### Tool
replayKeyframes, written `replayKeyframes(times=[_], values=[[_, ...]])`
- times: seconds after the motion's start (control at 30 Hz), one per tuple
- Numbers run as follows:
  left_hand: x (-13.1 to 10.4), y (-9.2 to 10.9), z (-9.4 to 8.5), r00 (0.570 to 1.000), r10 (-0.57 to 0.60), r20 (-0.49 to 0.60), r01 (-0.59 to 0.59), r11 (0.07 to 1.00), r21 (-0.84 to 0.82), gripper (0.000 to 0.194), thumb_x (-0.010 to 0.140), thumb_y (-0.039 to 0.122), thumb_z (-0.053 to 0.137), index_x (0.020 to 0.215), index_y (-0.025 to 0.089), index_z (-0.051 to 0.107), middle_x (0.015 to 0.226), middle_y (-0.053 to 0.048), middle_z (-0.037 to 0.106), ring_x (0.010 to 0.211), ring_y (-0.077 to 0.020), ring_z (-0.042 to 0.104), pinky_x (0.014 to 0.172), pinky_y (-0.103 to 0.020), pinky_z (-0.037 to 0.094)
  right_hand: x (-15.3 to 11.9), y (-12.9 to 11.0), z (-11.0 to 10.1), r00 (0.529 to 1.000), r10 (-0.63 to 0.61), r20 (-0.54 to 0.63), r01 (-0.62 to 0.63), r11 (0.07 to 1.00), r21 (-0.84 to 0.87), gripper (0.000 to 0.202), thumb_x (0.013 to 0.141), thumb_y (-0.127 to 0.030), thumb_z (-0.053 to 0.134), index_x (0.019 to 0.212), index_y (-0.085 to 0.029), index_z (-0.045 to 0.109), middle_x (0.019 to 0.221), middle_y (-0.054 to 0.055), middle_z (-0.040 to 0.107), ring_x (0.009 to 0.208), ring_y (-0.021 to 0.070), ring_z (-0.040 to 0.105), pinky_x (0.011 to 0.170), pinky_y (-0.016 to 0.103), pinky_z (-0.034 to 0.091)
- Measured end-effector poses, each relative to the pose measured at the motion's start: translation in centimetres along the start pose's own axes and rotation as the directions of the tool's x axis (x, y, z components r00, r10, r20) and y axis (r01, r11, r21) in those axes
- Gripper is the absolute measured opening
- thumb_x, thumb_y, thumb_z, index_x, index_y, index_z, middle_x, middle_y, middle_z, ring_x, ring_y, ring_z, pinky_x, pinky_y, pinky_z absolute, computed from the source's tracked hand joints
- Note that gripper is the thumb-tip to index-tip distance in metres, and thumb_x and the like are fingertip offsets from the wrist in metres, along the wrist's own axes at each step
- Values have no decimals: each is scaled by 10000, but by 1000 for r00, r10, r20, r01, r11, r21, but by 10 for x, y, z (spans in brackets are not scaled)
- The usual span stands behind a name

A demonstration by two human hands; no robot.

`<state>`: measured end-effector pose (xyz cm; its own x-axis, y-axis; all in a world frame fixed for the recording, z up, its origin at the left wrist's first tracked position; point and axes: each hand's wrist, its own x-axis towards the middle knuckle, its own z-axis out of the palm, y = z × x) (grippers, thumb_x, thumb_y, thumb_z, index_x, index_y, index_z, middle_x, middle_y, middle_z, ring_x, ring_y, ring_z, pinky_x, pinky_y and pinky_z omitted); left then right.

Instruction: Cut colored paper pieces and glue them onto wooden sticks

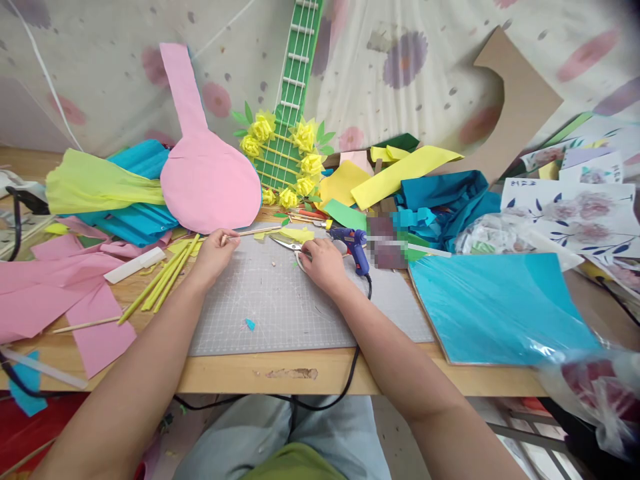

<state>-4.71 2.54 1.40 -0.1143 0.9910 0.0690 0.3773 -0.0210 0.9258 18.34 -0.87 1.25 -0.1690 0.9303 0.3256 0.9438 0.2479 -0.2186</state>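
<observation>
My left hand [216,255] pinches one end of a thin wooden stick [260,230], which points right above the grey cutting mat [235,313]. Over the mat's far part, my right hand [324,265] has its fingers closed on the handles of a pair of scissors [286,244]. The scissor blades point left, just below the stick. Scraps of yellow paper [300,234] lie beyond the blades. Right beside my right hand rests a blue glue gun [356,250], its cord running down over the table edge. A small blue scrap [250,324] lies on the mat.
A pink guitar-shaped cutout [210,180] and a green guitar-like piece [287,100] with yellow paper flowers lean at the back. Yellow-wrapped sticks [165,280] and pink paper [50,293] lie left. A pack of blue sheets [500,307] covers the right side. Brown cardboard [525,100] stands behind.
</observation>
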Motion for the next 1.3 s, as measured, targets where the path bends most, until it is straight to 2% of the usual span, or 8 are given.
replayKeyframes(times=[0.2,0.3,0.5,0.6,0.7,0.83,1.13,1.3], values=[[2,-2,-1,994,-10,-109,21,995,100,380,717,499,465,506,183,478,427,39,298,439,-102,290,471,-252,218,0,0,0,1000,5,4,-5,1000,2,196,831,-268,445,871,-178,614,905,68,620,889,200,505,786,297,369],[2,-2,-1,995,22,-97,-12,994,110,379,742,493,435,565,175,543,438,39,302,438,-104,291,469,-249,224,1,0,0,1000,7,12,-7,1000,10,195,831,-260,445,875,-177,616,915,73,618,896,199,499,789,300,368],[0,-2,0,992,127,18,-128,982,139,298,646,374,589,873,182,612,620,29,482,521,-97,395,500,-219,271,0,0,1,1000,1,6,-1,1000,16,188,826,-252,451,869,-177,618,904,72,617,903,198,489,791,299,368],[-4,-1,4,986,134,102,-157,949,272,223,660,392,574,668,170,582,578,26,474,524,-99,400,507,-222,266,0,1,2,1000,-2,-4,2,1000,10,185,826,-258,454,862,-179,617,897,67,618,890,200,490,780,299,370],[-10,2,11,976,129,177,-189,905,380,372,709,457,509,484,171,428,456,43,307,466,-92,308,481,-233,216,1,1,4,1000,-9,-11,9,1000,1,185,828,-265,454,855,-182,617,894,65,617,877,200,489,767,299,370],[-15,4,21,957,174,231,-245,914,323,306,741,465,470,619,184,473,520,43,385,504,-103,365,501,-228,248,1,2,5,999,-20,-26,19,1000,-7,186,827,-267,454,846,-182,618,884,68,615,870,200,486,771,301,366],[-9,2,14,987,111,118,-153,882,445,402,782,484,378,512,189,416,462,26,366,466,-117,349,483,-246,222,1,1,4,1000,-10,1,10,1000,22,191,825,-262,452,861,-178,620,903,77,608,886,201,482,792,310,364],[-3,4,-5,996,84,-19,-63,858,509,263,685,468,538,721,208,533,572,21,477,528,-131,435,500,-234,253,0,2,3,1000,-9,-11,10,999,30,186,823,-263,453,857,-180,616,897,74,607,889,199,481,790,305,365]])
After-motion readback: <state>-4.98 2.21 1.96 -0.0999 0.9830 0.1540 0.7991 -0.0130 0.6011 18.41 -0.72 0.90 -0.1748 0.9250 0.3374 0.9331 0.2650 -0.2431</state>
